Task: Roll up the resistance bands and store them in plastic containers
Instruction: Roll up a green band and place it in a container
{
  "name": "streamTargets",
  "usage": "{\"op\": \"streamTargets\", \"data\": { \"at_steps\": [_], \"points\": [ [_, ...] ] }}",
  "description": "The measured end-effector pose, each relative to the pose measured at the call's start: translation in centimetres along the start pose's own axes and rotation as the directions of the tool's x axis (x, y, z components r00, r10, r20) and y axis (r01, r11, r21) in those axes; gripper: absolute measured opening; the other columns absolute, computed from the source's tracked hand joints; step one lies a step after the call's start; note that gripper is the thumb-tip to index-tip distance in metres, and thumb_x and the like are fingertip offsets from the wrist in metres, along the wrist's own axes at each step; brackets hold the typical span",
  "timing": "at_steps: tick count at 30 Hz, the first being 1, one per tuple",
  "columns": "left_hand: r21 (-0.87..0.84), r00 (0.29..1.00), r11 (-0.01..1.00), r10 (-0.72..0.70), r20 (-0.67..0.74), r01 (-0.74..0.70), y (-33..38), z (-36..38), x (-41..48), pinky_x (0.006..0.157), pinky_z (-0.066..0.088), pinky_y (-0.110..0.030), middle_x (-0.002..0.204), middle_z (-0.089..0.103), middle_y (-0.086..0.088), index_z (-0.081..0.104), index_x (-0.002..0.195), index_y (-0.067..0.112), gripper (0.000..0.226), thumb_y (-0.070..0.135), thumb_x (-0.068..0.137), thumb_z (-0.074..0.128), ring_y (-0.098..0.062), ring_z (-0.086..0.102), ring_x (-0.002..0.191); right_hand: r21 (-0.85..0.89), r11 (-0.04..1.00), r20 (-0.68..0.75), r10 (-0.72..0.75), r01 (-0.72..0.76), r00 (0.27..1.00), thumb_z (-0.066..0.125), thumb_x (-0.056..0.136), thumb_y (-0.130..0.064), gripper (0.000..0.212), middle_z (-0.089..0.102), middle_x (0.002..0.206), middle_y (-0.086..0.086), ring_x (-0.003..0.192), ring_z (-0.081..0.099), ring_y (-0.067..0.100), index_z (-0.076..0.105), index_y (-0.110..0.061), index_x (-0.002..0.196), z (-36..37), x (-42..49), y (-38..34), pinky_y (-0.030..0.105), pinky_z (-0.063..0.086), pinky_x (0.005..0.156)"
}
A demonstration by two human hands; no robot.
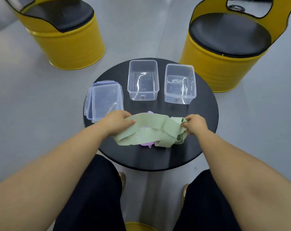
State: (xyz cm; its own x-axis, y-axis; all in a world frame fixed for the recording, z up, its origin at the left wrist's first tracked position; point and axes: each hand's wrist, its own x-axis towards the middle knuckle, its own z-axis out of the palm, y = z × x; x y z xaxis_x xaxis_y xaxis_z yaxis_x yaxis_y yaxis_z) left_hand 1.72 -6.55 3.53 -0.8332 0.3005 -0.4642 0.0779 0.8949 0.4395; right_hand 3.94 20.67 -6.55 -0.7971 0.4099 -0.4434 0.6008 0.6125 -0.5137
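Both grips pinch the green band (149,127), left hand (115,121) and right hand (195,124) at opposite ends, apparently straightening it for rolling above the table (208,114).

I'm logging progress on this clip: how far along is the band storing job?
Done: nothing yet; the middle container and right container stand open and empty, the lids beside them. In hand: the left hand and right hand hold the green band by its ends, crumpled, not rolled. Left: roll it, roll the purple band lying under it, store both.
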Motion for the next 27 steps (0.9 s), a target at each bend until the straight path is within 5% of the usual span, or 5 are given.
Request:
{"op": "streamTargets", "data": {
  "at_steps": [9, 13, 17, 20, 27],
  "points": [
    [-0.287, 0.998, 0.958, -0.02, -0.062, 0.001, -1.6, 4.1, 1.1, 0.07, 0.039, -0.026, 0.095, 0.06, 0.002, 0.064, 0.1, 0.016, 0.021, 0.028, 0.096, 0.046, -0.016, 0.053, 0.087, -0.023, 1.0, -0.036, 0.011, -0.012, 0.999, 0.067, 0.084, -0.022, 0.036, 0.059, 0.118, 0.011, 0.101, 0.06, 0.029, 0.06, -0.013, 0.118, -0.1, 0.7, 2.6, 0.037, 0.051, 0.083],
    [-0.422, 0.989, 0.895, 0.147, -0.023, -0.143, -0.3, 5.1, 1.2, 0.075, 0.042, -0.021, 0.095, 0.062, 0.009, 0.063, 0.096, 0.026, 0.017, 0.03, 0.097, 0.046, -0.01, 0.056, 0.088, -0.08, 0.971, 0.029, -0.226, 0.227, 0.974, 0.055, 0.083, -0.003, 0.049, 0.041, 0.135, 0.003, 0.101, 0.052, 0.023, 0.052, -0.024, 0.126, 1.2, -0.3, 2.4, 0.037, 0.048, 0.084],
    [-0.202, 0.953, 0.947, 0.278, 0.118, -0.251, 0.5, 5.5, 1.0, 0.084, 0.041, -0.021, 0.109, 0.064, 0.007, 0.059, 0.111, 0.037, 0.024, 0.023, 0.098, 0.044, -0.014, 0.056, 0.103, -0.135, 0.87, 0.159, -0.454, 0.474, 0.877, 0.033, 0.078, 0.011, 0.068, 0.045, 0.139, -0.009, 0.121, 0.042, 0.019, 0.055, -0.032, 0.127, 2.7, -0.9, 1.4, 0.035, 0.04, 0.098],
    [0.048, 0.95, 0.976, 0.196, 0.241, -0.213, 0.3, 6.0, 0.9, 0.081, 0.038, -0.018, 0.11, 0.054, 0.013, 0.055, 0.125, 0.04, 0.041, 0.016, 0.095, 0.038, -0.014, 0.049, 0.106, -0.225, 0.852, 0.178, -0.442, 0.473, 0.879, 0.028, 0.085, -0.017, 0.054, 0.05, 0.136, -0.006, 0.117, 0.038, 0.021, 0.053, -0.036, 0.128, 3.6, -0.4, 0.3, 0.033, 0.038, 0.097],
    [0.188, 0.994, 0.981, 0.03, 0.106, -0.05, -0.5, 8.5, 3.0, 0.052, 0.027, -0.027, 0.06, 0.042, 0.001, 0.04, 0.055, 0.016, 0.036, 0.023, 0.09, 0.038, -0.021, 0.042, 0.065, -0.401, 0.772, 0.227, -0.437, 0.493, 0.87, 0.036, 0.094, -0.009, 0.043, 0.055, 0.125, 0.003, 0.119, 0.041, 0.027, 0.053, -0.026, 0.13, 5.5, 1.6, -0.5, 0.039, 0.041, 0.09]
  ]
}}
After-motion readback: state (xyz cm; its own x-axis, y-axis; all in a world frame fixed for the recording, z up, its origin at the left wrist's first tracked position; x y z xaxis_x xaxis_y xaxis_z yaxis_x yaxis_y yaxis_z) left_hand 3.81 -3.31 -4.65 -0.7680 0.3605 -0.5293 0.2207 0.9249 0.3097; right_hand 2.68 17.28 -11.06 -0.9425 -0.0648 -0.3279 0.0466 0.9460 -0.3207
